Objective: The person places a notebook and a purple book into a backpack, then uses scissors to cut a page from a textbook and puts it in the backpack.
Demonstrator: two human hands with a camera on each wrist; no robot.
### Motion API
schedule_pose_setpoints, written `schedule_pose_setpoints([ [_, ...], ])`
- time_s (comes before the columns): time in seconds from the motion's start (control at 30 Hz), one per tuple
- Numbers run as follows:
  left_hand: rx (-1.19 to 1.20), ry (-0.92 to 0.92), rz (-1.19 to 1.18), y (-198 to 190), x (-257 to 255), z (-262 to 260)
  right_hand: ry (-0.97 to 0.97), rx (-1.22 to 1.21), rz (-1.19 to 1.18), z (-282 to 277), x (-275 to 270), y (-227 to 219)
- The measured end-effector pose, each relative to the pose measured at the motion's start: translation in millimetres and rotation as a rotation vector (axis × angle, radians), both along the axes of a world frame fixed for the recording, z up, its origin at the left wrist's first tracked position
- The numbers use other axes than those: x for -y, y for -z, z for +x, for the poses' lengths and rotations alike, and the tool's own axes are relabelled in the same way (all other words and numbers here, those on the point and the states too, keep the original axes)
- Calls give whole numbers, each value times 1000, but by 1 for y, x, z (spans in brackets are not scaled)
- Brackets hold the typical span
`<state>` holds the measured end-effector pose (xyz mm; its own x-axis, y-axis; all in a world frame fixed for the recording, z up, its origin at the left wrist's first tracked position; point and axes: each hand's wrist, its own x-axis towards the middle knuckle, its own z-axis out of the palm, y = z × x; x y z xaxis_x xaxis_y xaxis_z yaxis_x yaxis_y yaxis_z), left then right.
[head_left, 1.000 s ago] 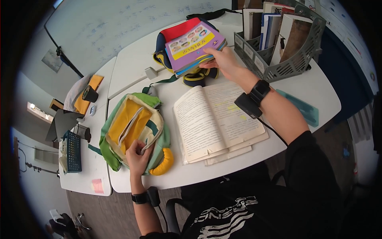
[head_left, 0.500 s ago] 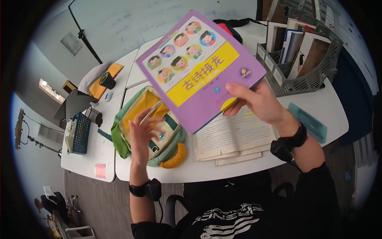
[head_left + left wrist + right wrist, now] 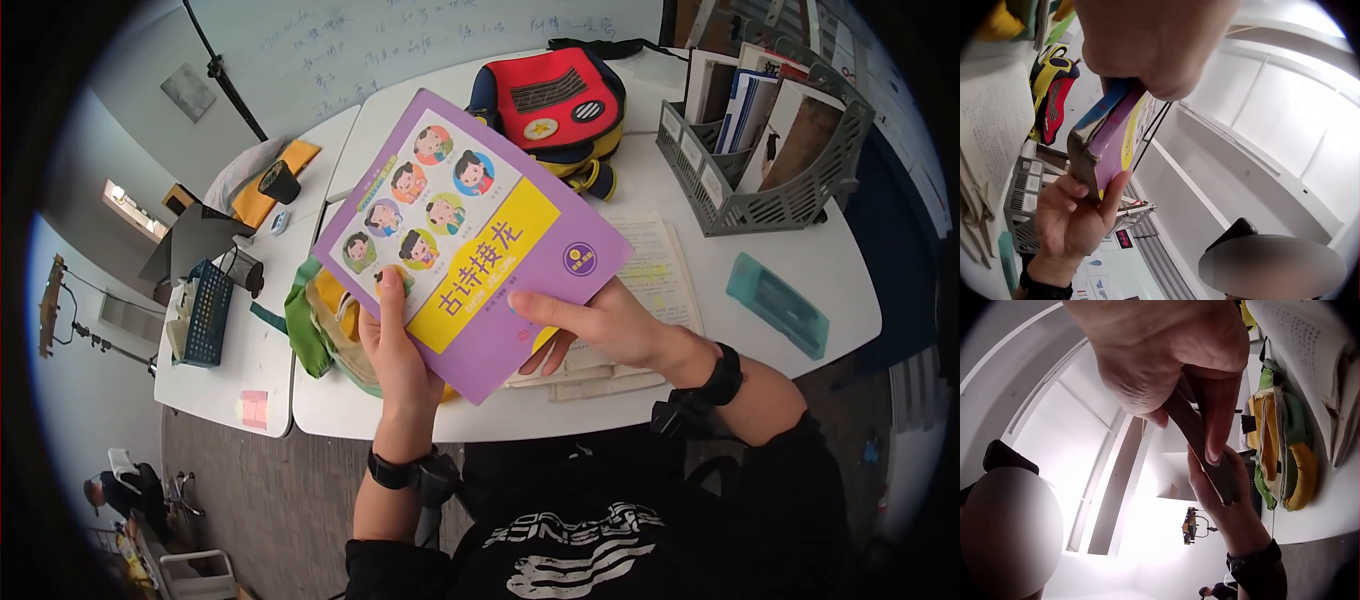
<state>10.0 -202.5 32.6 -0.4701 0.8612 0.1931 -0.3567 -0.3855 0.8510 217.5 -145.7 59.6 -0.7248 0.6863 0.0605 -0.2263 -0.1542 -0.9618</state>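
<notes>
Both hands hold a small stack of books above the table, tilted toward the head camera. On top is a purple book (image 3: 475,255) with a yellow band and round cartoon portraits; a blue book (image 3: 1099,107) lies against it in the left wrist view. My left hand (image 3: 400,365) grips the lower left edge, its thumb on the cover. At the lower right edge, my right hand (image 3: 625,325) pinches the stack, thumb on the cover and fingers beneath. Partly hidden behind the stack are a green and yellow backpack (image 3: 312,340) and an open book (image 3: 660,280).
A red and navy backpack (image 3: 550,95) stands at the back of the table. On the right are a grey file rack (image 3: 745,205) with books and a teal case (image 3: 780,305). A dark basket (image 3: 207,320) stands on the left table.
The right hand has brought the books from the red backpack toward the body and over the table's middle. The left hand has left the green backpack and taken hold of the books.
</notes>
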Motion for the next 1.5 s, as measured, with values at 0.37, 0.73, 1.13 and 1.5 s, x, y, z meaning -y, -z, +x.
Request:
schedule_pose_setpoints([
  [0.37, -1550, -193, -298, 10, 33, -83, 208, -25, -79, 47, -26, 14],
  [0.73, -1585, -39, -476, 29, 25, -82, 281, 31, -133, 62, -23, 19],
  [1.13, -1702, -614, -262, -54, -20, -119, -1, 21, -353, 43, 18, 19],
  [1.5, -1768, -683, -73, -76, -16, -104, -120, -181, -495, -31, 39, 45],
])
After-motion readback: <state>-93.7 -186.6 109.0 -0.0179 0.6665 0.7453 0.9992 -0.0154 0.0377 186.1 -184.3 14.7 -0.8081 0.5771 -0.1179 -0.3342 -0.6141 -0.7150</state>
